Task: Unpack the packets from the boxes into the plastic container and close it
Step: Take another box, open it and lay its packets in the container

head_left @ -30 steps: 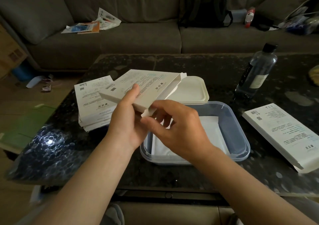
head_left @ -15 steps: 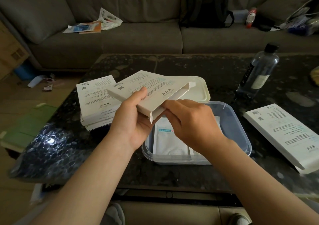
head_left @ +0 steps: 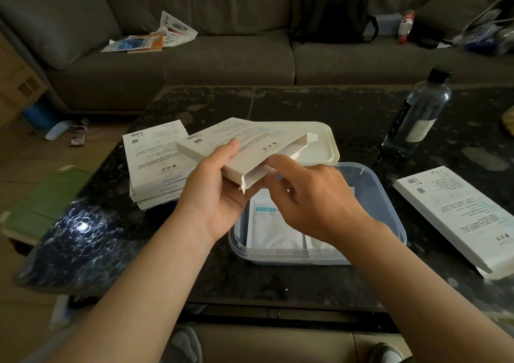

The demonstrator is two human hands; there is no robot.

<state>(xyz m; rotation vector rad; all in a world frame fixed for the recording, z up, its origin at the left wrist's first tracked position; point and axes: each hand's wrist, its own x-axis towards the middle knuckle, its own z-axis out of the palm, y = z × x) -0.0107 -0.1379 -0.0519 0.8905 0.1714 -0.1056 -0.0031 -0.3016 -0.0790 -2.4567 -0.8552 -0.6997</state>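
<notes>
My left hand [head_left: 214, 193] grips a flat white box [head_left: 250, 137] from below, tilted over the left end of the clear plastic container [head_left: 389, 201]. The box's open end faces my right hand [head_left: 314, 198], whose index finger lies against that opening. Its other fingertips are hidden under the box. White packets [head_left: 267, 223], one with a blue label, lie flat inside the container. The container's cream lid [head_left: 319, 142] lies just behind it. A stack of white boxes [head_left: 155, 162] sits to the left, and one more box [head_left: 456, 215] lies at the right.
Everything stands on a dark speckled table [head_left: 306, 106]. A clear bottle with a black cap [head_left: 420, 115] stands at the back right. A grey sofa [head_left: 222, 64] with papers and a black backpack [head_left: 333, 9] lies beyond the table.
A packet with a blue label has landed in the container. My right hand has come back up to the box's open end, and the box has shifted slightly right.
</notes>
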